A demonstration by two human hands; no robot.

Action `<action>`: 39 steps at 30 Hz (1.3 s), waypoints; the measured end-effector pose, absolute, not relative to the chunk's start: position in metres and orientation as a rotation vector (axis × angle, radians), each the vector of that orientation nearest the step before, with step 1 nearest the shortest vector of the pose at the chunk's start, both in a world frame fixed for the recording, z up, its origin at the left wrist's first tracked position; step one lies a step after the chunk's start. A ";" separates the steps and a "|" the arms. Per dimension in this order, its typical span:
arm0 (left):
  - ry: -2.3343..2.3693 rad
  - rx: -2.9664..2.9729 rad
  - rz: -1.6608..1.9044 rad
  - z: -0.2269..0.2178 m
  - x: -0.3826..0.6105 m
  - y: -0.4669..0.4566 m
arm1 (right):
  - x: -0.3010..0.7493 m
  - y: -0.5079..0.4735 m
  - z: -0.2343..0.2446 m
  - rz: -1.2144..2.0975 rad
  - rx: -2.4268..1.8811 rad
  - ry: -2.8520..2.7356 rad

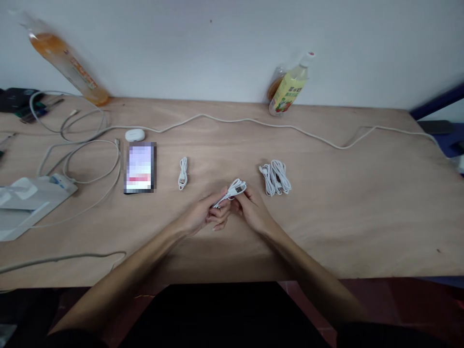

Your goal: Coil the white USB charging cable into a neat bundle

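Note:
Between my two hands is a white USB cable [236, 187], folded into a small bundle, its plug end toward the right. My left hand [213, 208] grips the bundle's left end, fingers curled under it. The thumb and fingers of my right hand [250, 200] pinch the other end near the plug. On the table to the left lies a coiled white cable [183, 173]. Right of my hands is a group of coiled white cables [276, 178], lying side by side.
A phone [140, 168] and a white earbud case [135, 135] lie at left, near loose cords and a white stand [36, 198]. An orange drink bottle [68, 67] and a yellow drink bottle [289, 89] stand by the wall. A long white cord [250, 120] crosses the table's back.

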State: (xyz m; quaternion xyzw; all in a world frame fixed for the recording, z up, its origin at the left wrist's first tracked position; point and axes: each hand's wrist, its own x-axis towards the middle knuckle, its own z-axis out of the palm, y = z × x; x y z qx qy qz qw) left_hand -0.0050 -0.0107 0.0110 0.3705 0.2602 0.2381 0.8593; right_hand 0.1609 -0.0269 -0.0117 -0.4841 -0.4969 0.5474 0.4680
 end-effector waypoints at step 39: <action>0.748 1.104 0.438 0.013 -0.011 -0.007 | 0.167 -0.030 -0.014 1.866 -1.052 -1.075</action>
